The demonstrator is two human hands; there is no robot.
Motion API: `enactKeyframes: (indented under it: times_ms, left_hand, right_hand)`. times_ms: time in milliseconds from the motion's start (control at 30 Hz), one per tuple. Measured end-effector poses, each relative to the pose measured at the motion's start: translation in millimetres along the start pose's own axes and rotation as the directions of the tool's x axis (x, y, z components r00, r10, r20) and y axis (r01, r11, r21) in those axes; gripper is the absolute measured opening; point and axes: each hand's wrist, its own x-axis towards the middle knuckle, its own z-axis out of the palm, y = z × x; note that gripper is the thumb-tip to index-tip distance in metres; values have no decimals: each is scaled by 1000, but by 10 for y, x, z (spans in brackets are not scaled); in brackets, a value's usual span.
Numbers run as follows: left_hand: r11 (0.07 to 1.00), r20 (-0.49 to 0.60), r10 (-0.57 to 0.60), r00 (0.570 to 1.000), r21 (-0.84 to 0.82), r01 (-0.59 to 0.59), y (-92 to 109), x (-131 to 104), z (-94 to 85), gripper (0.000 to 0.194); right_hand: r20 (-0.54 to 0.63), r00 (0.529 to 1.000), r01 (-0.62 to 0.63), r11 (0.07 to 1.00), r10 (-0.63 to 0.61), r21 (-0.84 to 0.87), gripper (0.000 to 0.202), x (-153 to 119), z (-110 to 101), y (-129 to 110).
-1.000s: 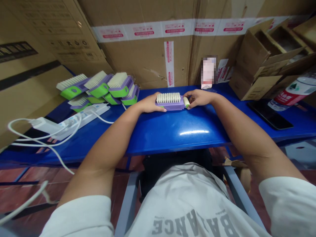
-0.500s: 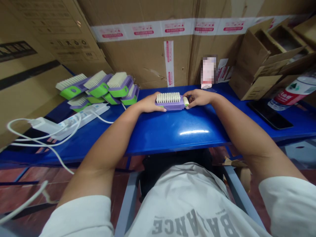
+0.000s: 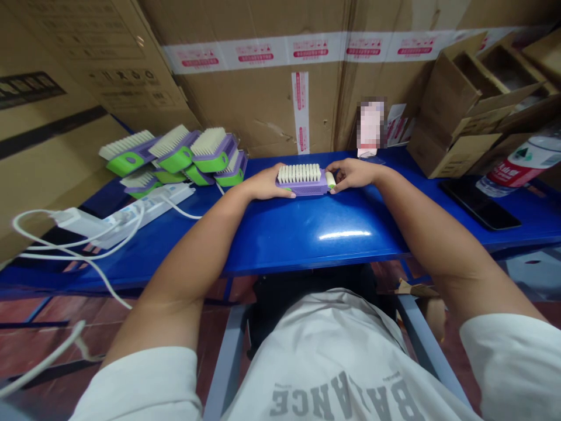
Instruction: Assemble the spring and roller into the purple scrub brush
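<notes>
**Scrub brush [image 3: 307, 189] braced between both hands, with no clear shift in the last second**

Across the last second, nothing plain has changed: the scrub brush and the two hands keep their places, and any finger movement is too small to make out. That suggests a steady hold, with the effort, if any, at the brush's right end.

The left hand [image 3: 262, 183] grips the left end, its thumb along the near lower edge. The right hand [image 3: 356, 173] pinches the pale end piece [image 3: 330, 179] at the right end between thumb and fingers. Whether that piece is fully joined to the body cannot be told.

The scrub brush lies sideways over the far part of the blue table [image 3: 280, 234]; whether it touches the surface is unclear. Its off-white bristles [image 3: 299, 173] face up in tidy, separate tufts. The body is purple, with a perforated-looking near side, and bits of green show by the left thumb and beside the pale end piece.

To the left of the scrub brush, a pile of purple-and-green brushes [image 3: 172, 158] sits bristles up, with a white power strip [image 3: 151, 204] nearer the person. Behind it stands a large cardboard box [image 3: 254, 93] with printed tape. Well to its right are small open cartons [image 3: 456, 117], a black smartphone [image 3: 480, 204] and a red-labelled bottle [image 3: 521, 166].
</notes>
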Motion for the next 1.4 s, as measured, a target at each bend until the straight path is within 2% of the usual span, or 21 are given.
enactKeyframes:
  times_ms: [167,1067,1400]
  left_hand:
    - [1000,2,-10,1000,16,10,29,-7,-3,107]
    - [1000,-4,-12,1000,-9,12,25,-13,2,107]
    - [1000,-3,10,1000,-6,-10,-15,3,4,107]
  right_hand:
    - [8,1000,-12,1000,12,17,97,-12,-5,-18]
    - [10,1000,8,1000,-8,-10,86,-26,13,-59]
    - [22,1000,16,1000,-16,-17,91,-12,4,-26]
